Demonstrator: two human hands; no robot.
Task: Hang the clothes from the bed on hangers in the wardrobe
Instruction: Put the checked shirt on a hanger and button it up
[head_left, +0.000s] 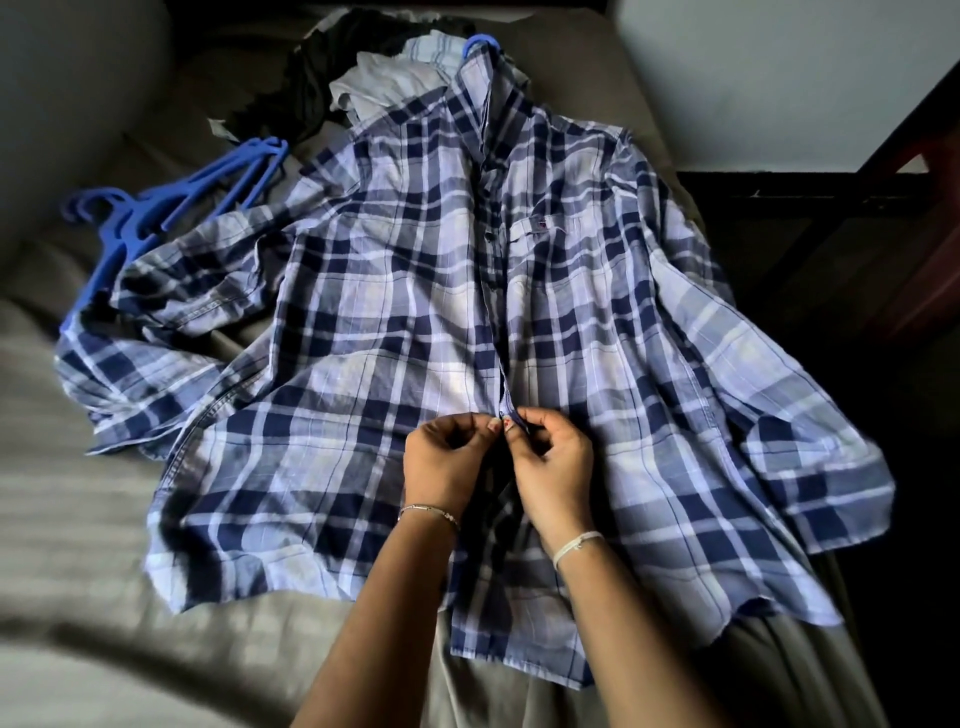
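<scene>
At far left on the bed (78, 545), spare blue hangers (171, 208) lie just beside the plaid shirt (363, 312), spread flat with a hanger hook (475, 44) at its collar. Left hand (441, 462) and right hand (550, 467) pinch the placket (489, 291) edges together, apparently buttoning. It is best to keep both edges aligned and taut while easing the button through.
</scene>
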